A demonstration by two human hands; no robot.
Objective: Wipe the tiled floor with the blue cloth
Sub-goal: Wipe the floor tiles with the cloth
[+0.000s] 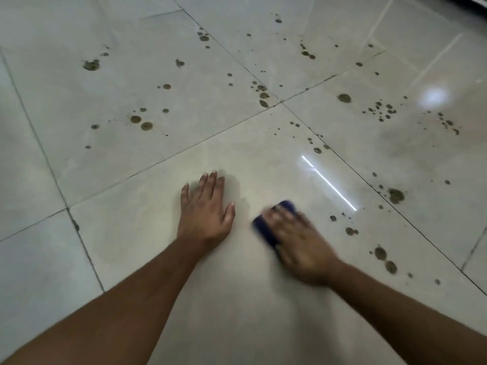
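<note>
The blue cloth (pixel 266 227) lies flat on the pale glossy tiled floor (pixel 147 227). My right hand (pixel 300 241) presses down on top of it, blurred by motion, and covers most of it. Only the cloth's left and far edges show. My left hand (pixel 204 210) rests flat on the same tile to the left, palm down with fingers spread, holding nothing. Brown mud spots (pixel 395 195) dot the floor to the right of the cloth, and more of them (pixel 141 122) are scattered over the far tiles.
Dark grout lines (pixel 280 102) cross just beyond my hands. Reflected lights (pixel 434 97) glare on the tiles at the right. A dark edge (pixel 474 0) shows in the top right corner.
</note>
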